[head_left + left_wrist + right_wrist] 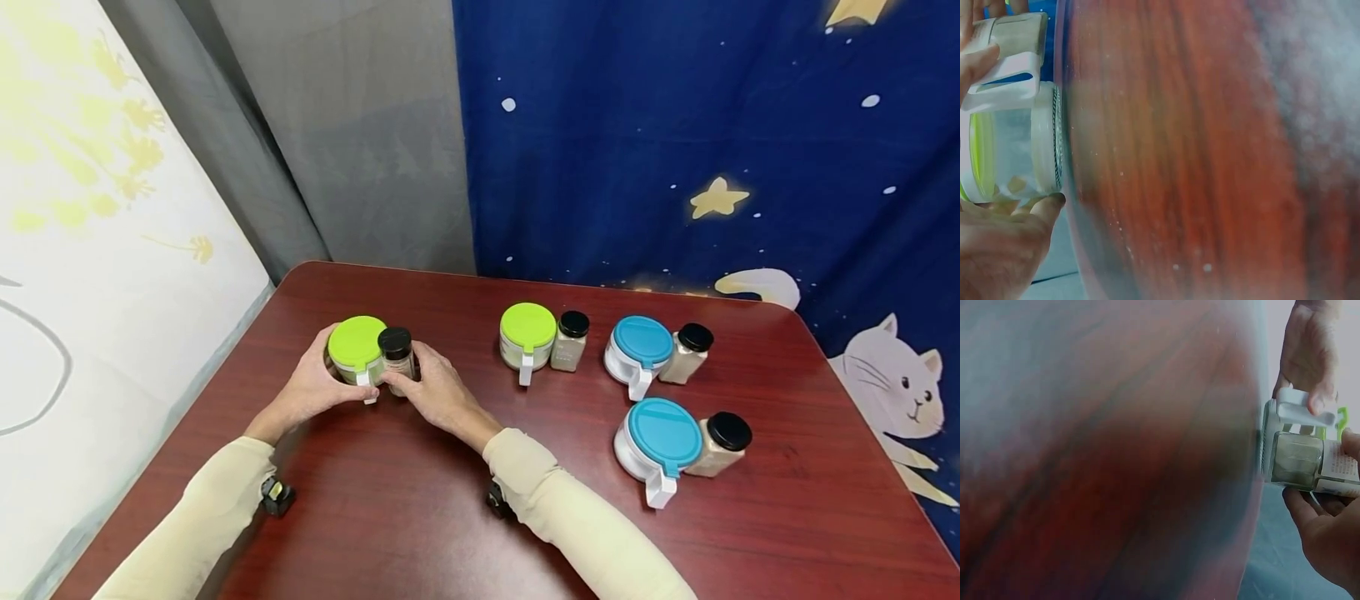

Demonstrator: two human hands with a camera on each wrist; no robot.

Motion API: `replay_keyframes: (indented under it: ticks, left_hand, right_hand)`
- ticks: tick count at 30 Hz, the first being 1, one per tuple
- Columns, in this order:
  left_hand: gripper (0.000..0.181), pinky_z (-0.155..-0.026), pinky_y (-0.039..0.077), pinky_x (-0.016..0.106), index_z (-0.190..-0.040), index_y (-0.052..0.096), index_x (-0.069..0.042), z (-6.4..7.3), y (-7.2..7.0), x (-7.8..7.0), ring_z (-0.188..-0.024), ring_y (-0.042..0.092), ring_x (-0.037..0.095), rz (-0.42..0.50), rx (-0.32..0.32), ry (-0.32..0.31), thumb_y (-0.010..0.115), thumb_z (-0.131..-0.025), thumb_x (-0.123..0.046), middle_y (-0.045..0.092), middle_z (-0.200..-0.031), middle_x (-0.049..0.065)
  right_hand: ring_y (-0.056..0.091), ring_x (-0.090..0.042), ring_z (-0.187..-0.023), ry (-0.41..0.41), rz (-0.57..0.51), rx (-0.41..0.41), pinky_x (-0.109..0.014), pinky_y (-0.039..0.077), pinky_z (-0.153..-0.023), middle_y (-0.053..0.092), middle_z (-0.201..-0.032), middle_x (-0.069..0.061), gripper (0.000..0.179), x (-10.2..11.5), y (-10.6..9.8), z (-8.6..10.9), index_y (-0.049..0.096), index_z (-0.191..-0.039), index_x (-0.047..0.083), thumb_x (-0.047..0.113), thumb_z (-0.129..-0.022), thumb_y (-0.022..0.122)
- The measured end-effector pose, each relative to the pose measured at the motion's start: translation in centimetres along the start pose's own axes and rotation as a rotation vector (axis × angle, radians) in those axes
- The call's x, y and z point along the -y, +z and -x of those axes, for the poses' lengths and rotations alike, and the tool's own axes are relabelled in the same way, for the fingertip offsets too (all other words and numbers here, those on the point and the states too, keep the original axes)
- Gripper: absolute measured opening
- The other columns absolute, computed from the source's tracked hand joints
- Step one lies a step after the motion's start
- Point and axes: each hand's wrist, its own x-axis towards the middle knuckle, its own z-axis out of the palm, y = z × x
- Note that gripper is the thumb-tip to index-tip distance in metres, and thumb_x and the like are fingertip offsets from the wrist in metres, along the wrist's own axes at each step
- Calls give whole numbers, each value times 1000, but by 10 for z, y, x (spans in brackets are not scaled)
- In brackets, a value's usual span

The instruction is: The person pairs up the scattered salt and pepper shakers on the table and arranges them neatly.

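At the left of the table, my left hand (313, 385) grips a clear jar with a green lid (357, 340) and a white handle (1007, 94). Its thumb lies by the handle. Right beside it, a small glass spice bottle with a black cap (395, 342) is held by my right hand (441, 390), thumb in front and fingers behind. In the right wrist view the bottle (1297, 459) shows a printed label and pale contents, close against the jar. The left wrist view shows the left fingers under the jar's side (1013, 156).
Another green-lidded jar (528, 333) stands mid-table beside a black-capped bottle (570, 342). To the right are two blue-lidded jars, one farther back (641, 350) and one nearer (660, 442), each with a black-capped bottle (686, 354) beside it. Curtains hang behind the table.
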Motion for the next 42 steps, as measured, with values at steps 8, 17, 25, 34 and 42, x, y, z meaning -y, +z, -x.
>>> replay_keyframes:
  ticks: [8, 17, 25, 34, 42]
  left_hand:
    - [112, -96, 43, 20, -155, 27, -8, 0, -2, 1, -123, 52, 26, 15, 21, 42, 98, -68, -17, 46, -142, 9]
    - [111, -95, 45, 20, -154, 28, -10, 4, 3, -12, -122, 54, 25, 33, 77, 35, 97, -68, -18, 47, -140, 8]
    - [111, -94, 47, 20, -154, 29, -12, 8, 7, -17, -120, 54, 25, 59, 94, 44, 98, -68, -17, 47, -139, 7]
    - [111, -96, 47, 22, -154, 29, -12, 11, 6, -18, -123, 52, 25, 115, 135, 64, 98, -67, -11, 46, -141, 7]
    - [110, -99, 45, 22, -153, 31, -8, 13, 10, -22, -125, 49, 23, 147, 162, 94, 98, -65, -7, 45, -143, 10]
  right_hand:
    - [57, -11, -116, -2, 7, -12, -30, 44, -101, 63, -125, 0, 51, -3, -8, 1, 58, -138, 12, 30, -94, 77]
    - [57, -12, -118, -6, 11, -21, -30, 44, -103, 62, -127, -1, 51, -9, -15, 3, 59, -138, 11, 31, -94, 77]
    - [58, -11, -116, -50, -1, -46, -28, 45, -101, 64, -124, -1, 51, -12, -23, 4, 61, -136, 12, 29, -92, 79]
    - [59, -12, -117, -92, 2, -41, -32, 47, -100, 65, -124, 0, 53, -9, -34, 6, 61, -137, 13, 34, -92, 78]
    - [60, -11, -115, -101, -19, -22, -35, 48, -100, 67, -124, 0, 54, -12, -41, 11, 62, -136, 11, 35, -91, 79]
